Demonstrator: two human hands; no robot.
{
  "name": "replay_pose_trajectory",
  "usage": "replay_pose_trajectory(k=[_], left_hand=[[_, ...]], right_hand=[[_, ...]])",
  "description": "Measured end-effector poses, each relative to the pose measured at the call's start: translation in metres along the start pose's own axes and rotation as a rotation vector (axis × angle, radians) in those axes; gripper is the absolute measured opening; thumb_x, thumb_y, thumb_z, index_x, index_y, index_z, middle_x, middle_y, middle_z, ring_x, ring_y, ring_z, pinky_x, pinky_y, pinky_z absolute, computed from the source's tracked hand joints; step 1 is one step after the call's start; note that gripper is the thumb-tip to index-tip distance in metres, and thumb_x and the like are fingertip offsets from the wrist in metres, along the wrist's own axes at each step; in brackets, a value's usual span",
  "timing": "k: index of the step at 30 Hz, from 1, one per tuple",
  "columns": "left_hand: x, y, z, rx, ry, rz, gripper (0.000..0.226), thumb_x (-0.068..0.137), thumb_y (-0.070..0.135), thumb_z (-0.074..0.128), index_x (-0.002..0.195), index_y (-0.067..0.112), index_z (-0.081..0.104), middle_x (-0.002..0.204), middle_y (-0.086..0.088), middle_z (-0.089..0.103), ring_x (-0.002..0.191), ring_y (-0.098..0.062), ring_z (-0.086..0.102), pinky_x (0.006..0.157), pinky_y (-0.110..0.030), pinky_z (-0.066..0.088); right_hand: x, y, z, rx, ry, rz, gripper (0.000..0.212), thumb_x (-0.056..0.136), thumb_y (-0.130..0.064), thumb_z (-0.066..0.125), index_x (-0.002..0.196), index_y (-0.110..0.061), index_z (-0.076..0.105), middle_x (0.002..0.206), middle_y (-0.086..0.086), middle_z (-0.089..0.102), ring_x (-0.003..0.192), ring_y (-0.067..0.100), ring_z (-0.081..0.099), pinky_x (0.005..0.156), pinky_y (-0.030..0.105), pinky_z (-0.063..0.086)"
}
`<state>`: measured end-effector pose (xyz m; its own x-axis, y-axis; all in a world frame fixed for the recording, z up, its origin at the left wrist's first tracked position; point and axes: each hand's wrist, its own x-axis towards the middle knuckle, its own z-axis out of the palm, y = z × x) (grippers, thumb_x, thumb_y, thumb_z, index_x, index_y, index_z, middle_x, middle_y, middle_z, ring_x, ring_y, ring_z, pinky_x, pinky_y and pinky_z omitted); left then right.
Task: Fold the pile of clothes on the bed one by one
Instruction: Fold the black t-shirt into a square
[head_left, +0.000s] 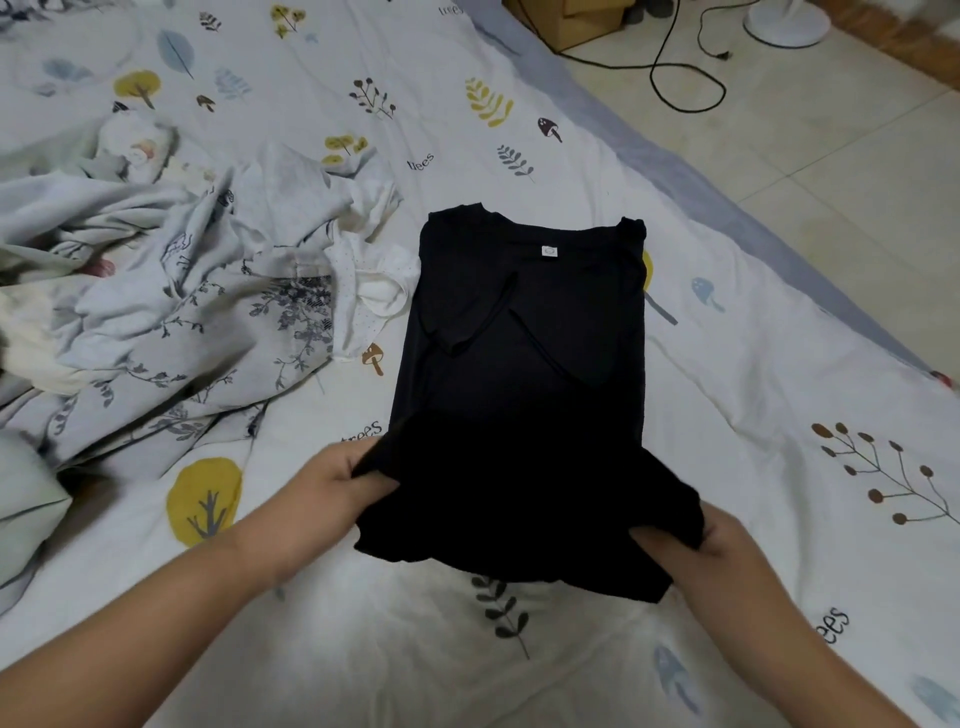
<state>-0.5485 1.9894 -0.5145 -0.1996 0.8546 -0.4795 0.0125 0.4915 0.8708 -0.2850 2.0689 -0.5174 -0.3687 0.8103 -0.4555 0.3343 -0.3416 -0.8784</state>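
The bed filled most of the view, covered by a white sheet printed with yellow trees, leaves, mushrooms and the word "trees", its far edge running diagonally toward the tiled floor at the upper right. On the left of the bed lay the pile of clothes, a rumpled heap of pale fabrics, among them a grey-white piece with a dark floral print and a white dotted garment at its right edge, just beside the black shirt. That shirt lay flat near the middle of the bed, collar pointing away from the person, a small white label showing inside the neckline, and both sleeves folded inward across the body. Its lower hem was lifted off the sheet and bunched toward the person. The left hand had a closed grip on the left corner of the hem, fingers curled round the cloth, and the right hand pinched the right corner in the same way, thumb over the fabric. Both bare forearms reached in from the bottom of the view. On the floor beyond the bed, a black cable looped past a cardboard box and the white round base of a fan.
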Motion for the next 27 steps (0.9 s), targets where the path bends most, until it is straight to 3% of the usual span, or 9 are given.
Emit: replay_pose_trajectory(k=[4,6,8,13,17,20,23,27], left_hand=[[0.042,0.027,-0.005,-0.160,0.071,-0.056,0.008,0.065,0.019,0.054,0.068,0.011,0.055,0.052,0.004,0.053,0.049,-0.007,0.050,0.048,-0.015,0.040],[0.068,0.040,-0.005,-0.280,0.107,-0.070,0.012,0.076,0.019,0.057,0.080,0.010,0.063,0.064,0.002,0.066,0.059,-0.008,0.062,0.054,-0.016,0.049],[0.098,0.056,-0.003,-0.393,0.143,-0.110,0.017,0.091,0.019,0.048,0.089,0.011,0.064,0.070,0.003,0.071,0.062,-0.007,0.067,0.055,-0.016,0.052],[0.166,0.094,0.002,-0.459,0.173,-0.162,0.022,0.096,0.026,0.046,0.087,0.014,0.063,0.067,0.003,0.072,0.059,-0.008,0.068,0.052,-0.018,0.054],[0.214,0.111,-0.007,-0.500,0.218,-0.119,0.022,0.095,0.029,0.049,0.094,0.013,0.064,0.075,0.000,0.073,0.064,-0.011,0.070,0.052,-0.022,0.055],[0.243,0.095,-0.011,-0.147,0.378,-0.143,0.039,0.092,0.036,0.054,0.118,0.007,0.056,0.103,-0.007,0.067,0.077,-0.017,0.064,0.055,-0.023,0.048],[0.259,0.072,-0.009,0.223,0.486,-0.117,0.044,0.087,0.027,0.063,0.120,0.001,0.050,0.097,-0.005,0.057,0.083,-0.018,0.055,0.067,-0.026,0.043],[0.257,0.066,-0.003,0.509,0.654,0.000,0.044,0.088,0.011,0.059,0.127,0.006,0.040,0.112,-0.009,0.054,0.106,-0.025,0.053,0.080,-0.024,0.034]], right_hand=[[0.039,-0.025,-0.010,0.195,-0.050,0.100,0.017,0.087,-0.009,0.056,0.075,-0.008,0.069,0.069,0.008,0.069,0.066,0.017,0.067,0.057,0.022,0.051],[0.065,-0.036,-0.011,0.323,-0.055,0.160,0.018,0.090,-0.014,0.052,0.083,-0.009,0.068,0.072,0.006,0.070,0.067,0.014,0.068,0.054,0.019,0.051],[0.095,-0.048,-0.014,0.439,-0.044,0.231,0.020,0.092,-0.021,0.050,0.094,-0.012,0.068,0.075,0.000,0.072,0.067,0.009,0.069,0.052,0.017,0.050],[0.164,-0.077,-0.021,0.587,0.012,0.318,0.020,0.090,-0.025,0.053,0.102,-0.014,0.064,0.075,0.000,0.072,0.063,0.012,0.069,0.050,0.021,0.051],[0.213,-0.095,-0.031,0.591,-0.008,0.249,0.023,0.090,-0.026,0.057,0.107,-0.013,0.065,0.098,0.005,0.073,0.090,0.020,0.069,0.070,0.031,0.056],[0.242,-0.084,-0.026,0.360,0.109,0.238,0.022,0.090,-0.022,0.059,0.106,-0.008,0.064,0.105,0.009,0.070,0.095,0.023,0.066,0.084,0.035,0.054],[0.258,-0.065,-0.016,0.066,0.288,0.189,0.005,0.085,-0.009,0.060,0.090,-0.007,0.060,0.106,0.017,0.065,0.095,0.030,0.064,0.088,0.044,0.053],[0.264,-0.057,-0.016,-0.107,0.448,0.057,0.034,0.087,-0.007,0.056,0.119,-0.005,0.045,0.110,0.009,0.057,0.092,0.023,0.057,0.082,0.034,0.049]])
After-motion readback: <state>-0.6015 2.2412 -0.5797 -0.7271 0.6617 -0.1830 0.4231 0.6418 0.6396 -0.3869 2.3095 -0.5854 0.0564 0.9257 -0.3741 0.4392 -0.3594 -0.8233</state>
